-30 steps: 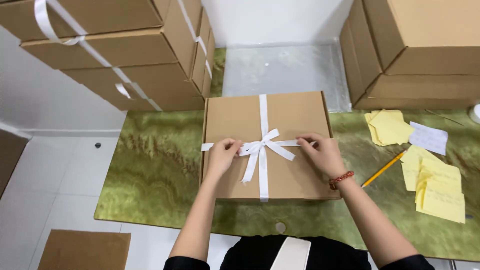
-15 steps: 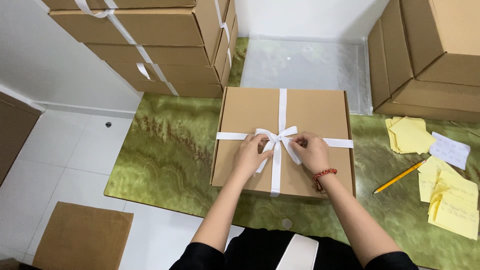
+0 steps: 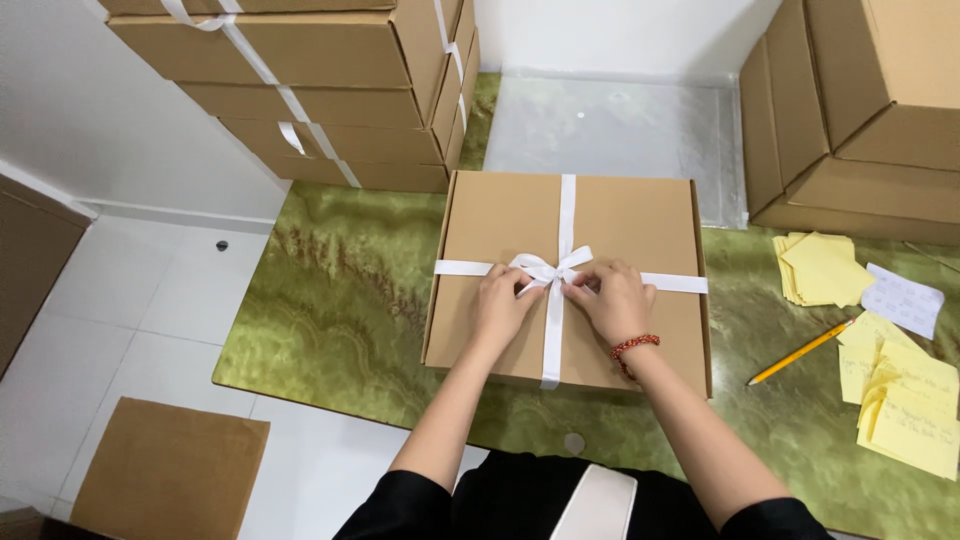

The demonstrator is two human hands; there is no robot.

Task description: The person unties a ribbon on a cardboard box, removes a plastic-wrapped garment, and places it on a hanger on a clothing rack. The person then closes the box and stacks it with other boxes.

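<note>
A flat brown cardboard box [image 3: 620, 215] lies on the green marbled table [image 3: 330, 300] in front of me. A white ribbon [image 3: 567, 205] crosses its lid both ways and is tied in a bow [image 3: 548, 270] at the middle. My left hand [image 3: 502, 305] rests on the lid left of the bow and pinches a loop of it. My right hand [image 3: 618, 300], a red bead bracelet at its wrist, pinches the bow from the right side.
Ribbon-tied cardboard boxes [image 3: 300, 90] are stacked at the back left, plain ones [image 3: 860, 110] at the back right. Yellow sticky notes [image 3: 820, 268], a white slip [image 3: 903, 300] and a yellow pencil [image 3: 800, 352] lie to the right. A brown board [image 3: 170, 470] lies on the white floor.
Both hands closed in from the box's sides onto the bow at the middle. The camera view shifted, so the box sits further right and higher in the picture.
</note>
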